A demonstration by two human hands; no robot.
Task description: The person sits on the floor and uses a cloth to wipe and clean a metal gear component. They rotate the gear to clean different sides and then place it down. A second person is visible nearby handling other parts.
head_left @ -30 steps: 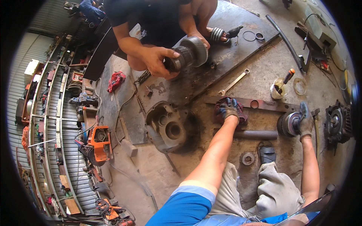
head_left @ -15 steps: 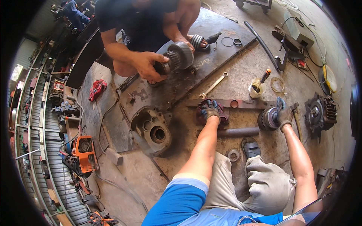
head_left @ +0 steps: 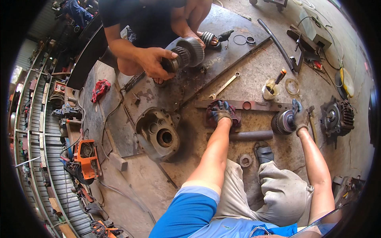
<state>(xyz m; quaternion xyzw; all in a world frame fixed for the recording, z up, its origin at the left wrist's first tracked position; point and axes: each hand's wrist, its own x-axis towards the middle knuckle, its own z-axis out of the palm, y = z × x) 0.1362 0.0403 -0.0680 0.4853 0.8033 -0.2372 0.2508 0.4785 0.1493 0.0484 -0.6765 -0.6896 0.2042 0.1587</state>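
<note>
My left hand [head_left: 221, 112], in a dark work glove, is closed on a dark red rag [head_left: 235, 120] lying over a flat steel bar [head_left: 260, 106]. My right hand [head_left: 301, 118], gloved too, grips the shaft end of a gear assembly [head_left: 281, 123] with a toothed rim, which rests on the floor. Just below the rag lies a dark round pipe [head_left: 254, 136]. Across from me a crouching person's bare hands [head_left: 152, 62] hold a larger gear shaft [head_left: 186, 53]. Left of my left arm sits an open metal gear housing [head_left: 166, 137].
A combination wrench [head_left: 225, 85] and a tub with a brush [head_left: 270, 90] lie beyond the bar. At right stand a finned motor part [head_left: 337, 118] and a hammer [head_left: 312, 125]. A ring [head_left: 245, 160] is near my foot. An orange machine [head_left: 88, 158] stands at left.
The view has shifted slightly. Both my hands keep their holds on the rag and the gear assembly, and the other person still holds the larger gear shaft.
</note>
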